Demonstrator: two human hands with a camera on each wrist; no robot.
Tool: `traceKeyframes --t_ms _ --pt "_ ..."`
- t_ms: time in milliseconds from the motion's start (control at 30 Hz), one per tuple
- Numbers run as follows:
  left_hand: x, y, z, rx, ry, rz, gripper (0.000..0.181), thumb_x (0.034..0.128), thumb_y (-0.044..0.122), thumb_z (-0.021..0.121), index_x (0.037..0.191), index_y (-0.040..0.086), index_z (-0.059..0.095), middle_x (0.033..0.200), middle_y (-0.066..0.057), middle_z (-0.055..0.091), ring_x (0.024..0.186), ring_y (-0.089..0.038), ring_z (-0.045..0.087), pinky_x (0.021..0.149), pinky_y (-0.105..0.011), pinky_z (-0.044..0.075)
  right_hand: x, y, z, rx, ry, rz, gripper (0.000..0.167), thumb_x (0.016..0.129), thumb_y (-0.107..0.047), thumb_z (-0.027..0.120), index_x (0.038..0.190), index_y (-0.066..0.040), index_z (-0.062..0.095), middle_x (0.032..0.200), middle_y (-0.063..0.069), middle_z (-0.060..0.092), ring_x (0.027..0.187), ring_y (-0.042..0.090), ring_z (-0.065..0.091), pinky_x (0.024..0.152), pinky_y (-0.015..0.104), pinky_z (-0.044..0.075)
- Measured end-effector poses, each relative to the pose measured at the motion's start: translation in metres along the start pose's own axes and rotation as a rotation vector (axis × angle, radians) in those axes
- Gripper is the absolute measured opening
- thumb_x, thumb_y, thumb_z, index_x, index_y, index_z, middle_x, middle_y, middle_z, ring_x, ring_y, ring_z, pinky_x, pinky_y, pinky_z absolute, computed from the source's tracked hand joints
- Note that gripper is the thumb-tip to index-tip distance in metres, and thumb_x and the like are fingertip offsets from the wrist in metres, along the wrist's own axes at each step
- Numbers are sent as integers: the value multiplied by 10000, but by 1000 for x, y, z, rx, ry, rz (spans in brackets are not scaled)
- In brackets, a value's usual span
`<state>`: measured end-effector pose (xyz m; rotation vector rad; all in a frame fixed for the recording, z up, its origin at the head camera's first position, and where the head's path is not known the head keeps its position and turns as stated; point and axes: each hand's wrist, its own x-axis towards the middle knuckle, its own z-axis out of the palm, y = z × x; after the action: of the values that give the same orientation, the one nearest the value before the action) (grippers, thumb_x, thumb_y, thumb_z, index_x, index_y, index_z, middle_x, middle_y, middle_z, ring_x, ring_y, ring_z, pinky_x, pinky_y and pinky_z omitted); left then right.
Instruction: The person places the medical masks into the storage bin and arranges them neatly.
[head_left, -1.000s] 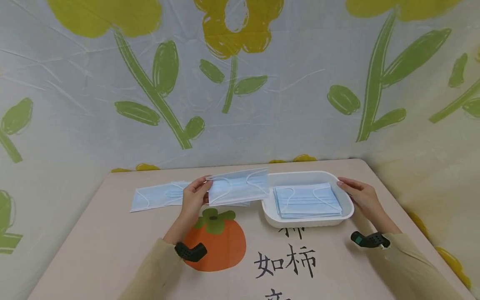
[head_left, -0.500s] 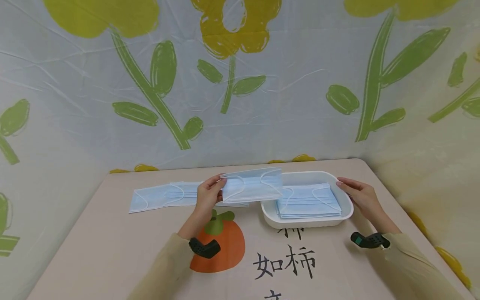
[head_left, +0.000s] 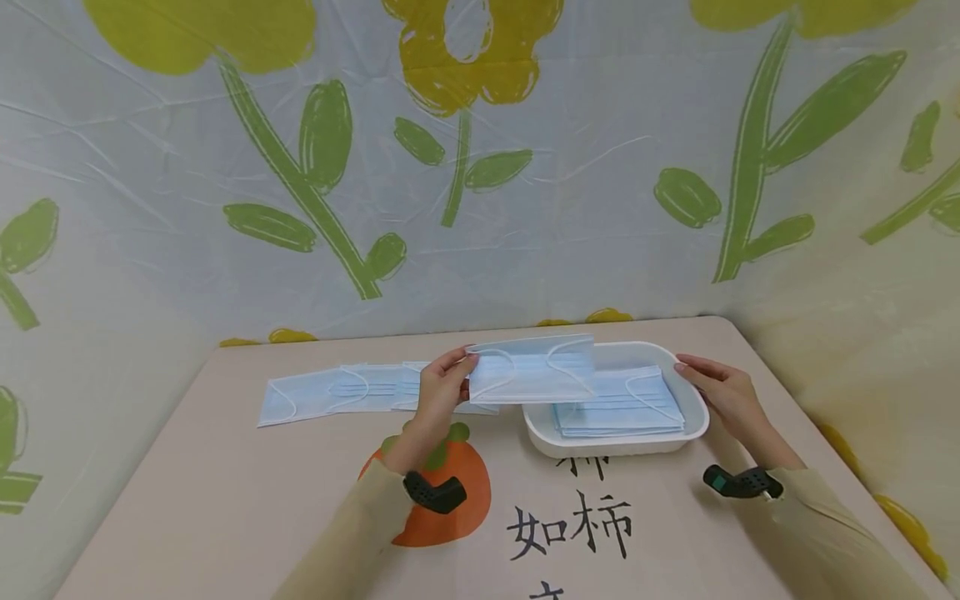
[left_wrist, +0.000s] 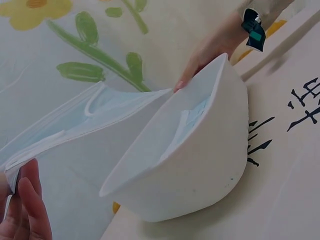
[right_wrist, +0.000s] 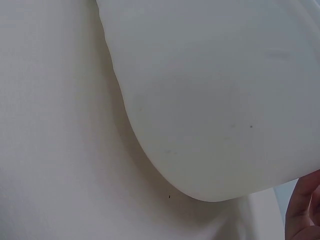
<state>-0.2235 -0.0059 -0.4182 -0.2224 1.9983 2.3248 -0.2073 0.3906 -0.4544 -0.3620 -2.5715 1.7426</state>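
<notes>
Between thumb and fingers, my left hand (head_left: 442, 392) pinches the left end of a light-blue mask (head_left: 532, 375). The mask's right part hangs above the left side of the white tray (head_left: 622, 448). Inside the tray lies a stack of similar masks (head_left: 630, 404). At the tray's right end, my right hand (head_left: 726, 396) holds the rim. In the left wrist view, the raised mask (left_wrist: 75, 120) extends from the left hand (left_wrist: 25, 210) toward the tray (left_wrist: 200, 165). The right wrist view shows the tray's outer wall (right_wrist: 215, 110) and part of the right hand (right_wrist: 304, 210).
An overlapping row of blue masks (head_left: 300, 396) lies on the table left of the tray, partly hidden by the left hand. The tablecloth (head_left: 225, 500) bears an orange persimmon print and black characters. A flowered cloth (head_left: 585, 250) hangs behind the table.
The left hand has carried its mask rightward, from beside the tray to above its left part. More of the row on the table shows. The right hand and tray have stayed in place.
</notes>
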Motion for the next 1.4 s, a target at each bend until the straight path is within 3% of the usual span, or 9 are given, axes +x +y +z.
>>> traceKeyframes --t_ms 200,567,767,1100,1167,1267,1333,1400 --pt "0 -3 19 -23 -16 -36 340 906 175 665 1215 36 645 697 54 569 547 -81 465 507 -149 441 0 -2 -2 -3 4 10 723 909 -473 591 1409 21 426 950 -297 470 839 -161 507 746 62 493" --pt "5 -7 42 -27 -29 -59 343 910 194 662 1226 62 646 866 -15 668 578 -91 548 578 -168 511 1 -3 -3 18 -10 -36 696 910 -447 607 1395 25 446 917 -335 494 830 -179 533 744 71 500" --pt "5 -13 52 11 -34 -63 351 916 217 655 1230 62 639 962 -77 699 598 -92 560 584 -163 520 1 -2 -2 18 -14 -9 688 909 -445 609 1390 21 452 901 -330 501 824 -169 530 733 65 499" --pt "-3 -17 72 56 -28 -107 347 933 238 629 1238 72 637 890 -44 652 604 -82 527 565 -151 488 0 2 -1 -3 -11 7 703 912 -471 593 1401 12 443 948 -307 478 861 -152 502 750 59 491" --pt "-4 -17 76 62 -27 -111 347 935 241 625 1238 72 637 889 -53 655 600 -87 534 568 -152 497 0 2 -1 -16 -11 12 714 913 -482 584 1406 13 434 1014 -254 507 873 -146 496 759 62 492" --pt "-3 -18 83 60 -26 -113 344 935 230 625 1235 62 639 863 -53 656 585 -84 545 565 -160 508 -1 1 0 -42 -11 22 726 919 -498 563 1416 12 422 1231 -7 580 882 -136 482 765 62 489" --pt "-3 -19 88 49 -30 -118 343 932 214 626 1235 52 638 837 -42 651 575 -77 551 561 -162 511 -1 0 0 -58 -11 26 728 926 -504 546 1420 14 414 1379 166 501 884 -134 473 767 60 487" --pt "-2 -20 93 33 -35 -125 343 930 196 626 1237 43 636 817 -31 643 564 -70 549 552 -163 507 -2 -1 1 -71 -9 25 723 934 -502 533 1422 16 410 1454 258 401 880 -139 466 764 57 485"
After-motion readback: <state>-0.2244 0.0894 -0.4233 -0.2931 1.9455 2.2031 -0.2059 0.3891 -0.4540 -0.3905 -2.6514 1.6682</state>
